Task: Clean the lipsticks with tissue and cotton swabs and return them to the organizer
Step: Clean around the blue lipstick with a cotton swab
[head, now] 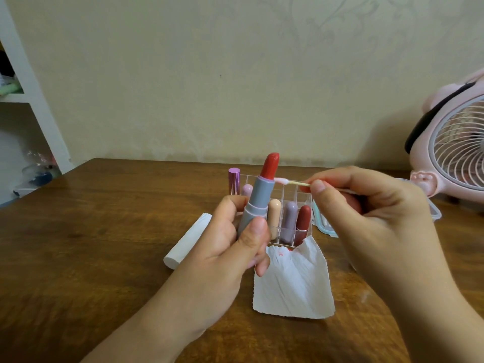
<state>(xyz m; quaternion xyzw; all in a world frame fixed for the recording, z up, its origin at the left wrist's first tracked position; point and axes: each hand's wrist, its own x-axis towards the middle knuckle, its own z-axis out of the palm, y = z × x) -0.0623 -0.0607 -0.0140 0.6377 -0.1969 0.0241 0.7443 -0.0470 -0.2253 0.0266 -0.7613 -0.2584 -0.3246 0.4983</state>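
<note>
Head view: left hand [235, 244] grips uncapped red lipstick [258, 197] upright, exposing its collar; right hand [366, 205] pinches cotton swab [290, 182] there; tissue [293, 284] waits below.

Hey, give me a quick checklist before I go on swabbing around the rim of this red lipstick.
1. Lipstick held firm: ok, the left hand grips the grey lipstick tube upright.
2. Bullet extended: ok, the red bullet stands well above the collar.
3. Swab placement: ok, the cotton swab tip touches the base of the bullet at the rim.
4. Swab grip: ok, the right hand pinches the stick.
5. Swab tip clean: not ok, it looks pink already.
6. Tissue ready: ok, the tissue lies on the table before the clear organizer, with a red smear.
</note>
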